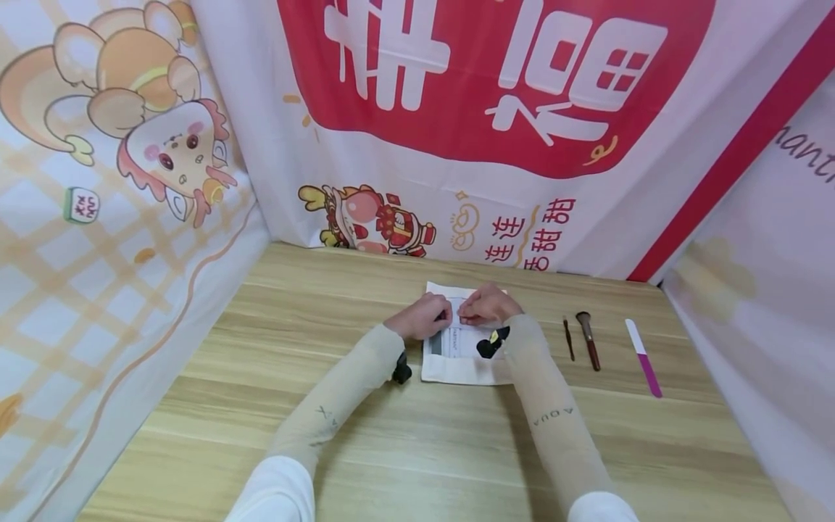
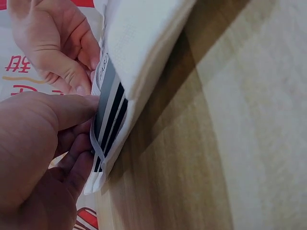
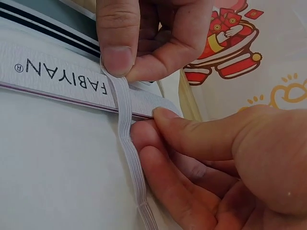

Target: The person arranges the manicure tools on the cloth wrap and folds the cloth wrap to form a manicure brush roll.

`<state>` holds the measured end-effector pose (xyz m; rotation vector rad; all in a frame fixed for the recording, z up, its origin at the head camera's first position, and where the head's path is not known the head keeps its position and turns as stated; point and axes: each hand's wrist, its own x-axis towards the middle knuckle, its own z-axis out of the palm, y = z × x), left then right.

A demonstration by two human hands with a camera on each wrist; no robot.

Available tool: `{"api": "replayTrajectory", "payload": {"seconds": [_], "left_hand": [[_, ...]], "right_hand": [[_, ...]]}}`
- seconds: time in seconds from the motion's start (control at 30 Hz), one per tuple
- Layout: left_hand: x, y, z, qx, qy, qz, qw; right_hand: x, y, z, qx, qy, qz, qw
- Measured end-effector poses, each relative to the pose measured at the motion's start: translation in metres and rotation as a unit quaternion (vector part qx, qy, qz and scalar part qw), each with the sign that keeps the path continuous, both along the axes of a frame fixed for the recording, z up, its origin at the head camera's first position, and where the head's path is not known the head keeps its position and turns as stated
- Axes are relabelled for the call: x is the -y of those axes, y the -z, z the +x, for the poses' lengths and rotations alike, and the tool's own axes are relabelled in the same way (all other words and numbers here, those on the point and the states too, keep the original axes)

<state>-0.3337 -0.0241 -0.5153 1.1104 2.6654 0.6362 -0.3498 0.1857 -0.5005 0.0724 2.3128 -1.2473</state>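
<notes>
A white cloth case (image 1: pixel 464 371) lies spread on the table beneath both hands. Across it, in the right wrist view, runs a nail file (image 3: pixel 57 75) marked FABIYAN, its tip passing under a white elastic band (image 3: pixel 125 108). My left hand (image 1: pixel 425 317) pinches this band between thumb and finger above the file. From the other side, my right hand (image 1: pixel 488 304) pinches the file's edge near its tip, thumb against it, fingers beside the band. A grey piece with black stripes (image 2: pixel 111 117) sits in the case, partly hidden by the left fingers.
To the right of the case lie a thin dark tool (image 1: pixel 569 339), a brush (image 1: pixel 589 342) with a brown handle, and a white-and-purple file (image 1: pixel 644 359). Printed cloth walls (image 1: pixel 391 159) rise behind and on both sides of the wooden table (image 1: pixel 404 449).
</notes>
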Motion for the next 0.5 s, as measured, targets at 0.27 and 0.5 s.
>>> {"api": "replayTrajectory", "payload": {"seconds": [0.27,0.5], "left_hand": [[-0.001,0.012,-0.011,0.012,0.003,0.013,0.9998],[-0.008,0.036,-0.035,-0.017,0.041,0.029,0.9986]], "right_hand": [[0.001,-0.002,0.002,-0.015,-0.009,0.020,0.9997],[-0.026,-0.029,0.011,-0.084,-0.053,0.086,0.9913]]}}
